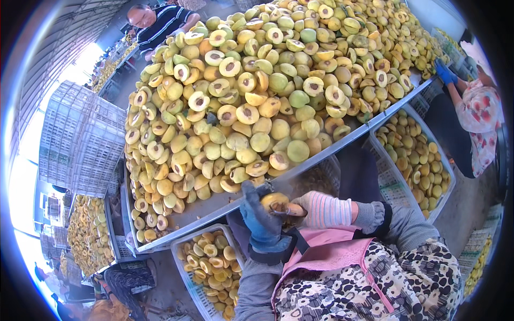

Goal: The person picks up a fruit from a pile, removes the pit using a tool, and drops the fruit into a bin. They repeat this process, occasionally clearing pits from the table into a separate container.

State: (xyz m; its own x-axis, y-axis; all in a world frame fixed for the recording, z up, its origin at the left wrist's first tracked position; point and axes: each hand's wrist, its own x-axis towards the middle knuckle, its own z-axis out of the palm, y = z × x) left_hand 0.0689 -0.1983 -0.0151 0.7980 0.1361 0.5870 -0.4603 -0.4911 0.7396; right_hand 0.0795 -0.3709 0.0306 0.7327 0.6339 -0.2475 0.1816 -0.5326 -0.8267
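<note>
My left hand (263, 219), in a blue and dark glove, is closed around a yellow peach half (274, 200) just past the front edge of the table. My right hand (327, 208), in a pink and white striped glove, is closed on a short tool with a wooden handle (294, 209). The tool's working end meets the fruit and is mostly hidden there. Behind both hands, a large heap of halved yellow-green peaches (235, 125), many with brown pits showing, covers the metal table (214, 214).
Crates of peach halves stand below the table edge, one at left (184, 265) and another at right (452, 176). Stacked white crates (80, 139) rise at far left. One person (163, 24) stands behind the heap; another person's blue-gloved hand (445, 72) touches its right end.
</note>
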